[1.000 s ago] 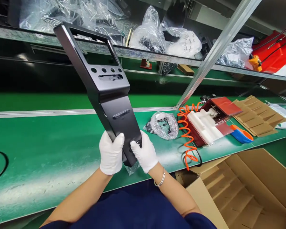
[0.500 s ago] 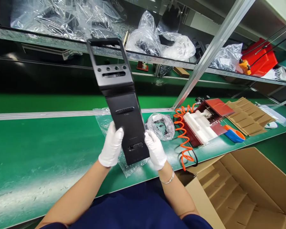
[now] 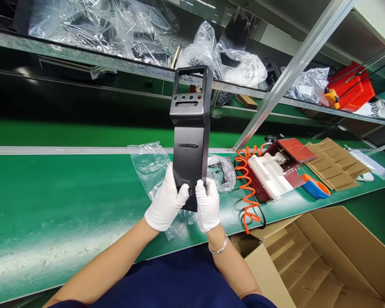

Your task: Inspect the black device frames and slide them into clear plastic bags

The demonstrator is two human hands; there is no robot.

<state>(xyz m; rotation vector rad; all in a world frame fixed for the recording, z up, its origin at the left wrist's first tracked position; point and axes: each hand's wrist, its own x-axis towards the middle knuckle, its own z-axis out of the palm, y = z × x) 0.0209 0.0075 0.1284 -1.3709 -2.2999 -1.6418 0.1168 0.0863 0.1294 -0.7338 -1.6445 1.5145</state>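
Between my gloved hands stands a long black housing panel (image 3: 189, 145), held up by its lower end. It has a rectangular window at the top, a row of small round holes, and a slot beneath them. My left hand (image 3: 168, 201) is closed around the lower left edge, thumb on the front face. On the lower right edge my right hand (image 3: 208, 205) grips it, thumb also on the front. A flat clear plastic bag (image 3: 149, 164) lies on the bench behind and under the panel, partly hidden.
The green bench (image 3: 67, 192) runs across the view. To the right are a bagged coil of parts (image 3: 227, 171), an orange coiled hose (image 3: 245, 188), a red-and-white fixture (image 3: 271, 177) and a blue-orange tape roll (image 3: 316, 186). An open carton (image 3: 336, 244) stands below. Bagged parts (image 3: 205, 51) fill the shelf.
The panel has swung from leaning left to nearly upright, turning so its right side wall shows. Both hands have moved closer together around its lower end.
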